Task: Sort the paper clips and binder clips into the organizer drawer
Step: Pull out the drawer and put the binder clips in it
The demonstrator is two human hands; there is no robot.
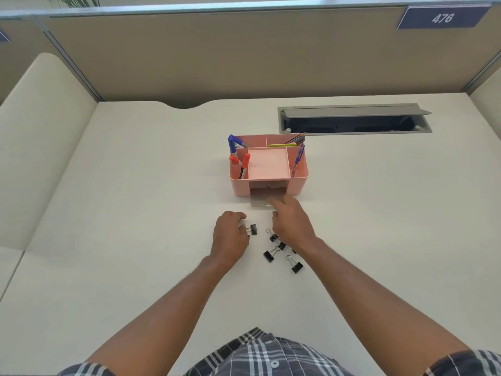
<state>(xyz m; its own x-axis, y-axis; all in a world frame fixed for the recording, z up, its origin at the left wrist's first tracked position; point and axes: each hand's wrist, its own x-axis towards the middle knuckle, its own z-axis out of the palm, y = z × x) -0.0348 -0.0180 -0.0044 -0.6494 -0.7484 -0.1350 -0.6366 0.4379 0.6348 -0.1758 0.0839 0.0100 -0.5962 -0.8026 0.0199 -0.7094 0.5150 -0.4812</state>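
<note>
A pink desk organizer (298,183) stands mid-desk, with a clear drawer (259,202) pulled partly out of its front. My right hand (291,221) reaches over the drawer's front, fingers spread; whether it touches the drawer is unclear. My left hand (230,236) rests on the desk, fingertips pinching the wire handles of a black binder clip (252,229). Several more black binder clips lie just behind my right wrist, among them one (269,255) and another (296,265). I see no paper clips.
Blue and red markers (245,161), pens and pencils stand in the organizer's compartments. An open grey cable tray (352,120) is set into the desk at the back right. A beige partition (244,55) closes the far side.
</note>
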